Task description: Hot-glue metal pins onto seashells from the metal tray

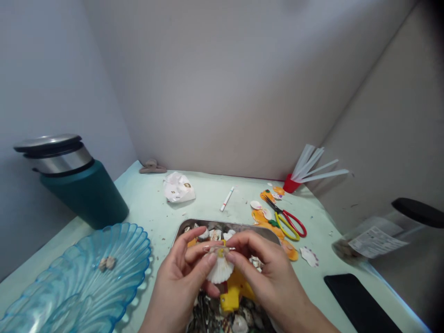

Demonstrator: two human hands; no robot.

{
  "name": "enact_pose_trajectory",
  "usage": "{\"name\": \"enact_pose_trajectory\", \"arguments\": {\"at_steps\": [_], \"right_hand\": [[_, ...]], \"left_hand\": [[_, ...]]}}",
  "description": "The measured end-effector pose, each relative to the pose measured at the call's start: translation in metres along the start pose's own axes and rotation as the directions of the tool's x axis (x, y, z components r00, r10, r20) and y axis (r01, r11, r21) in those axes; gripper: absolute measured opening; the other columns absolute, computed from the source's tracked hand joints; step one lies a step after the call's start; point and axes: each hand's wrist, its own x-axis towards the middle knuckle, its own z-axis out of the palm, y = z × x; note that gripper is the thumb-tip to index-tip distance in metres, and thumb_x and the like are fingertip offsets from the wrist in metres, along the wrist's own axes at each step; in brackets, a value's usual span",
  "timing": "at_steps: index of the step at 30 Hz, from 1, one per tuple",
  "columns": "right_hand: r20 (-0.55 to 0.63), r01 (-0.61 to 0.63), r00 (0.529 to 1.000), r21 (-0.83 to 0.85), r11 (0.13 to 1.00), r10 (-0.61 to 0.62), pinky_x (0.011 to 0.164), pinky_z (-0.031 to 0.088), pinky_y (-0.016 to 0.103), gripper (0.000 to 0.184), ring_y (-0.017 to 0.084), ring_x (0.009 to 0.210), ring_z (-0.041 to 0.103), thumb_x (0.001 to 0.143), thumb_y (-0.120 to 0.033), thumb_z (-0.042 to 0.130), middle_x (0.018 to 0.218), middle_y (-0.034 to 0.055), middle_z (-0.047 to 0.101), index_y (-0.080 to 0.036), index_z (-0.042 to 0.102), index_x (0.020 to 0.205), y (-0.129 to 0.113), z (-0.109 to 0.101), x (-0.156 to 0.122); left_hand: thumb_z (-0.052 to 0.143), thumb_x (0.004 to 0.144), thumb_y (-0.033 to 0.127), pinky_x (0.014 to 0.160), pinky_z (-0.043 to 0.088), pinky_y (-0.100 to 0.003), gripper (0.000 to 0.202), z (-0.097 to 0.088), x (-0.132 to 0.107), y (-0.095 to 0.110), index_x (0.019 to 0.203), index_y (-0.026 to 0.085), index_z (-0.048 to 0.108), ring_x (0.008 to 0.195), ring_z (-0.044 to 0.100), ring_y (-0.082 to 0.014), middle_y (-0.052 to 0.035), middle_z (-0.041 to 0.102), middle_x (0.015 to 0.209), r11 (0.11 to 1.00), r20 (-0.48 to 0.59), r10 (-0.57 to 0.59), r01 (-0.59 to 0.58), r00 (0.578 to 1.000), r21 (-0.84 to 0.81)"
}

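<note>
My left hand (pixel 182 277) and my right hand (pixel 267 270) meet over a metal tray (pixel 239 227) full of several seashells. Together they pinch a white scallop shell (pixel 219 269) between the fingertips, with a thin clear stick (pixel 218 249) lying along its top edge. Just below the shell, between my hands, sits a yellow tool (pixel 233 294), partly hidden. Both hands have their fingers closed on the shell.
A blue scalloped glass bowl (pixel 65 286) with two small shells is at the left, a teal flask (pixel 74 182) behind it. Red-and-yellow scissors (pixel 289 221), orange pieces, a red cup of white sticks (pixel 305 173), crumpled paper (pixel 178 187) and a black phone (pixel 359 303) lie around.
</note>
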Motion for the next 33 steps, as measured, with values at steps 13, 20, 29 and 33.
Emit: {"name": "enact_pose_trajectory", "arguments": {"at_steps": [13, 20, 29, 33], "right_hand": [[-0.042, 0.065, 0.997, 0.007, 0.998, -0.065, 0.064, 0.044, 0.022, 0.011, 0.012, 0.070, 0.059, 0.082, -0.009, 0.057, 0.076, -0.0009, 0.064, -0.019, 0.063, 0.079, -0.0056, -0.0009, 0.0007], [-0.061, 0.136, 0.989, -0.017, 0.991, -0.137, 0.062, 0.044, 0.023, 0.009, 0.012, 0.068, 0.058, 0.084, -0.012, 0.055, 0.075, 0.0001, 0.062, -0.018, 0.061, 0.080, -0.0048, 0.0026, 0.0001], [0.027, 0.111, 0.993, 0.006, 0.994, -0.111, 0.066, 0.044, 0.024, 0.013, 0.013, 0.072, 0.057, 0.082, -0.009, 0.056, 0.079, -0.0005, 0.062, -0.020, 0.063, 0.086, -0.0070, -0.0035, 0.0014], [0.019, 0.084, 0.996, 0.011, 0.996, -0.084, 0.067, 0.044, 0.024, 0.014, 0.013, 0.073, 0.058, 0.083, -0.009, 0.055, 0.079, -0.0003, 0.063, -0.020, 0.063, 0.084, -0.0048, -0.0017, 0.0013]], "left_hand": [[0.072, 0.070, 0.030, 0.042, 0.045, -0.017, 0.058, -0.0016, -0.0010, 0.0028, 0.120, 0.019, 0.044, 0.040, 0.058, -0.0074, -0.0014, 0.069, 0.080, 0.997, 0.055, -0.077, 0.077, 0.996, -0.016], [0.069, 0.073, 0.031, 0.044, 0.045, -0.017, 0.054, -0.0010, -0.0039, 0.0059, 0.118, 0.018, 0.045, 0.039, 0.058, -0.0078, 0.0013, 0.068, 0.071, 0.998, 0.024, -0.041, 0.040, 0.999, 0.038], [0.070, 0.070, 0.034, 0.039, 0.040, -0.017, 0.046, -0.0014, -0.0034, 0.0043, 0.109, 0.018, 0.050, 0.035, 0.055, -0.0073, -0.0008, 0.070, 0.073, 0.993, 0.000, -0.006, 0.006, 1.000, 0.119], [0.070, 0.071, 0.032, 0.041, 0.045, -0.019, 0.047, -0.0027, -0.0014, 0.0017, 0.111, 0.019, 0.050, 0.038, 0.057, -0.0078, -0.0021, 0.071, 0.080, 0.995, 0.022, -0.007, 0.004, 1.000, 0.101]]}}
